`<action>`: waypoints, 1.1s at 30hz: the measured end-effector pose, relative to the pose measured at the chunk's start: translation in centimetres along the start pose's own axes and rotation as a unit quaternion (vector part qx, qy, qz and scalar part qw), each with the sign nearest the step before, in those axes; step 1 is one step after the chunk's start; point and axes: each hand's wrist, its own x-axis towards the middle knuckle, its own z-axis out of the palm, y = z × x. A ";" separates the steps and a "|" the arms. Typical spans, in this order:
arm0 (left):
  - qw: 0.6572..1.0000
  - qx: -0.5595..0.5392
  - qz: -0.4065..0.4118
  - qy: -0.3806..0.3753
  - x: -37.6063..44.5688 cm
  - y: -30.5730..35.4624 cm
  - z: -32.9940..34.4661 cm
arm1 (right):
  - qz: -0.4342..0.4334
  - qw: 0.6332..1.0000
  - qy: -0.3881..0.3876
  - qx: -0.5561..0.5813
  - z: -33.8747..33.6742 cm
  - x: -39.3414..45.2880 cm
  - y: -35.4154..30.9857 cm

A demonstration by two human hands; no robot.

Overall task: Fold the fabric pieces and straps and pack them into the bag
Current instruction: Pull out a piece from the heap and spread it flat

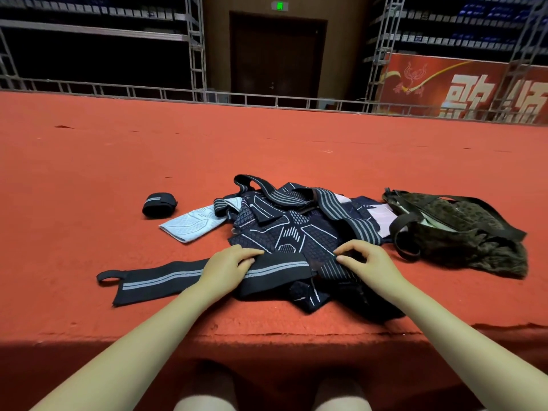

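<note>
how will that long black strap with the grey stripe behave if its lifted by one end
The long strap lies flat and limp on the carpet, so it would likely droop. It looks light. Its woven surface probably grips under the left hand.

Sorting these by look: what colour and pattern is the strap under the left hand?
Black strap with a grey stripe along it, head view.

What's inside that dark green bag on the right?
Through the bag's open mouth a bit of pale lining or fabric shows. Its dark sides hide everything deeper.
</note>
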 end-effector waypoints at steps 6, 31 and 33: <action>0.999 0.012 -0.002 0.031 -0.6 -0.1 0.6 | -0.014 0.998 0.047 -0.030 -0.1 0.6 1.0; 0.986 -0.135 -0.001 0.095 -1.3 -0.7 1.5 | -0.050 0.957 -0.239 -0.154 6.5 3.8 -2.1; 0.984 -0.144 0.012 0.107 -1.4 -0.6 1.5 | 0.001 0.963 -0.242 -0.120 6.7 3.7 -2.4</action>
